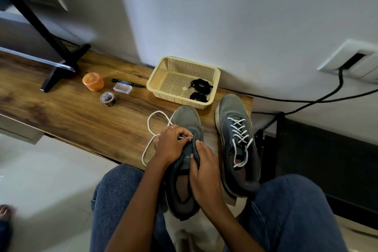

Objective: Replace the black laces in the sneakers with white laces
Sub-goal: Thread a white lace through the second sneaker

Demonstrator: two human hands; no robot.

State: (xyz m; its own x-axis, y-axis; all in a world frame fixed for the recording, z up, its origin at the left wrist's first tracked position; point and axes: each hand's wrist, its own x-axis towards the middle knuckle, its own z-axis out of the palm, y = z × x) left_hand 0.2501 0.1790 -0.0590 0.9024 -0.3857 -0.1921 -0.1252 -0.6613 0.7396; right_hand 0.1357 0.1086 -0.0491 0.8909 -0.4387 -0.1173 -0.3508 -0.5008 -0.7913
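Both hands together on a grey mesh sneaker (185,149) at worktop (71,112) edge, left hand (171,145) pinching thin white cord lace (152,129) looping to ten o'clock, right hand (204,174) gripping the tongue, black laces (200,89) in a cream plastic basket (182,67) at twelve o'clock

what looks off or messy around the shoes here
Nothing is damaged or spilled. The only loose bit is the white lace trailing in loops off the unlaced sneaker onto the bench. The black laces lie bundled in the basket.

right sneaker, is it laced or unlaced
Laced: the right sneaker has white laces crisscrossed up its eyelets, with the ends hanging loose, untied.
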